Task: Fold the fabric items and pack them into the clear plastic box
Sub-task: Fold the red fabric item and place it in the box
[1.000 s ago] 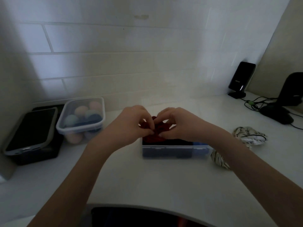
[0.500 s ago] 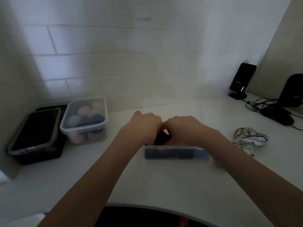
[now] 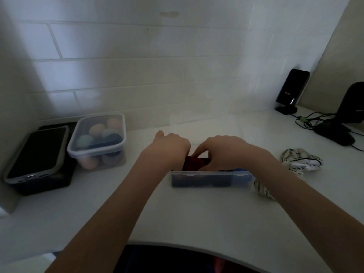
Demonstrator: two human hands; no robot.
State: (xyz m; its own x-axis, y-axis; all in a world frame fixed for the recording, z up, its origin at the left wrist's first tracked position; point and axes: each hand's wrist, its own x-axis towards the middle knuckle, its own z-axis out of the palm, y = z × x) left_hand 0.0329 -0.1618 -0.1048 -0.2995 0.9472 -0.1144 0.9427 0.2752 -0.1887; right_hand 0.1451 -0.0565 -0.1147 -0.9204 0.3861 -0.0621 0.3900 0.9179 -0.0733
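Note:
A clear plastic box (image 3: 210, 179) sits at the middle of the white counter, with dark and blue fabric showing through its front wall. Both hands reach down into it. My left hand (image 3: 171, 147) and my right hand (image 3: 226, 149) are curled, knuckles up, pressing a red fabric item (image 3: 195, 161) into the box; only a small patch of the red shows between them. A white fabric item with dark stripes (image 3: 299, 159) lies crumpled on the counter to the right of the box, partly hidden by my right forearm.
A lidded clear container of pastel balls (image 3: 98, 138) stands at the left, beside a phone (image 3: 37, 152) lying on a black box. A black charger stand (image 3: 291, 91), cables and a black device base (image 3: 334, 133) occupy the back right. The counter's curved front edge (image 3: 177, 245) is near me.
Both hands dropped from above the box, where they pinched the red fabric, down into the box. Now the red item sits lower and is mostly covered by my hands.

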